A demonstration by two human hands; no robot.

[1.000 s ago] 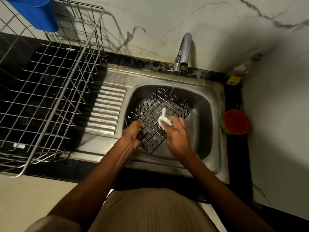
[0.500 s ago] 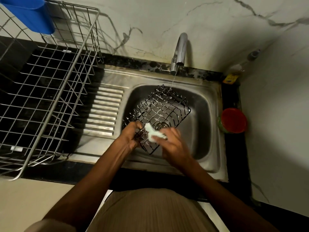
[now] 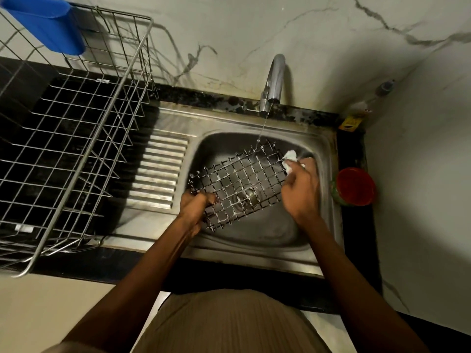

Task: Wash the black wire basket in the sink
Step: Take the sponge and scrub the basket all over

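The black wire basket [image 3: 239,184] is over the bowl of the steel sink [image 3: 265,233], turned so its grid bottom faces the camera, with its long side running from lower left to upper right. The left hand [image 3: 195,208] holds it at the near left corner, the grip curled tight round the wires there, thumb side toward the grid. The right hand [image 3: 302,191] is at the basket's far right end, its grip pinching a small white scrub pad [image 3: 290,160] that presses against the right edge of the wire; the fingers are curled over the pad and partly blurred. White suds cling to many of the wire crossings. A thin stream of water [image 3: 262,128] falls from the chrome tap [image 3: 274,82] onto the basket's far edge. Through the grid the sink drain [image 3: 248,197] shows below. To the left of the bowl lies the ribbed draining board [image 3: 160,171], and beyond it on the dark tabletop [image 3: 76,266] stands a large steel dish rack [image 3: 74,138], with a blue plastic cup holder [image 3: 48,28] hung on its far rim. On the right of the sink, close to the wall, stands a jar with a red lid [image 3: 355,186]; further back in the corner stands a bottle [image 3: 362,112] with a yellow label, too dim to read. Both bare forearms reach in from the lower edge, above beige ribbed clothing [image 3: 226,324]. The wall behind is pale marble with grey veins.
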